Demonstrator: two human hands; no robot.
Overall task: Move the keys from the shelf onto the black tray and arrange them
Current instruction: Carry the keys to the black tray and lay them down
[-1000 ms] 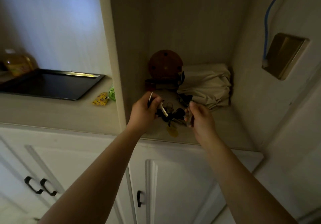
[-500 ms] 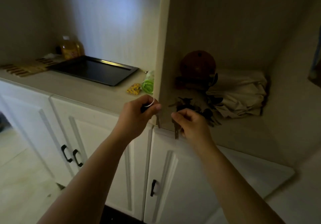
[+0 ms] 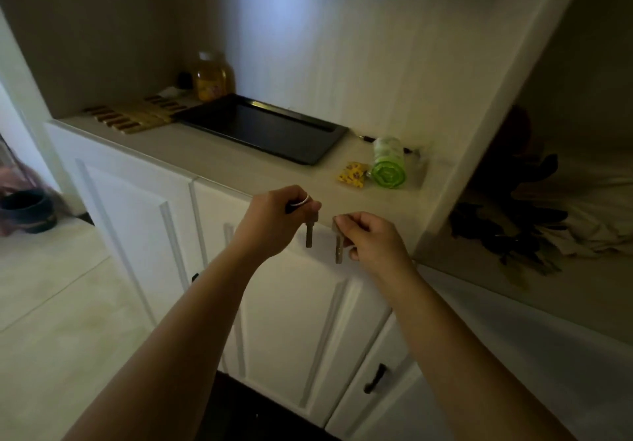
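Observation:
My left hand (image 3: 274, 221) is closed on a key (image 3: 309, 233) with a white ring and a dark fob; the blade hangs down below my fingers. My right hand (image 3: 368, 238) pinches a second key (image 3: 339, 249), also hanging blade down. Both hands hover in front of the cabinet's front edge, a short way apart. The black tray (image 3: 263, 127) lies bare on the counter beyond them. A dark pile of more keys (image 3: 507, 231) stays on the shelf (image 3: 582, 290) at the right, blurred.
A green roll (image 3: 387, 163) and a yellow packet (image 3: 352, 175) lie on the counter (image 3: 212, 163) right of the tray. A wooden slatted mat (image 3: 137, 117) and an amber jar (image 3: 212, 77) sit left of and behind it. A beige upright panel (image 3: 479, 125) divides counter from shelf.
Both hands have lifted keys out of the shelf and moved left, past the upright panel, to the front of the counter. The view has swung left toward the tray.

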